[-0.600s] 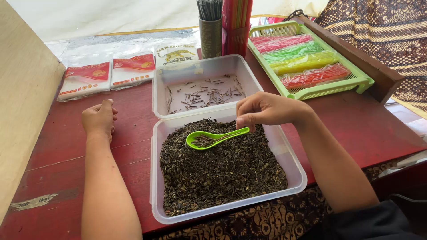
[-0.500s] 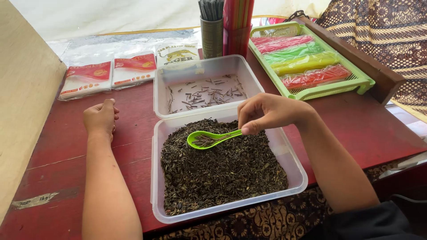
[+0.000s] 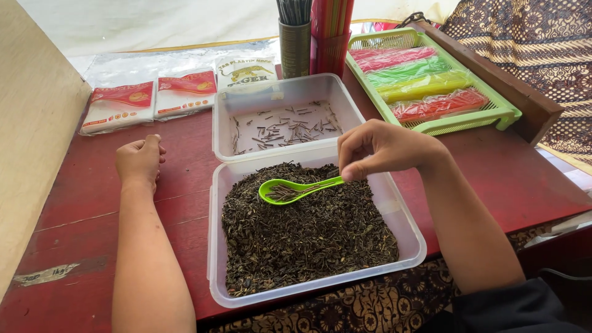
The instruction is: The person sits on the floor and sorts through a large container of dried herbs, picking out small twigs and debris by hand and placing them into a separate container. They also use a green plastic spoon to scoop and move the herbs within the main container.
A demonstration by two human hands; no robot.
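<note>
My right hand (image 3: 379,148) pinches the handle of a green plastic spoon (image 3: 290,189), held level just above a clear plastic tub (image 3: 407,228) full of dark dried tea leaves (image 3: 305,231). The spoon's bowl carries a small heap of leaves. Behind this tub stands a second clear tub (image 3: 246,102) with only a few thin dark stems (image 3: 283,131) scattered on its bottom. My left hand (image 3: 139,161) rests on the red wooden table (image 3: 80,209), fingers loosely curled, holding nothing, left of both tubs.
Two red-and-white packets (image 3: 151,98) and a white packet lie at the back left. A tin cup (image 3: 295,40) and red holder of straws stand behind the tubs. A green tray (image 3: 502,114) with coloured bags sits back right. A beige board borders the left.
My right hand with the spoon has shifted slightly; the spoon still hovers over the leaves. My left hand has stayed in place on the table.
</note>
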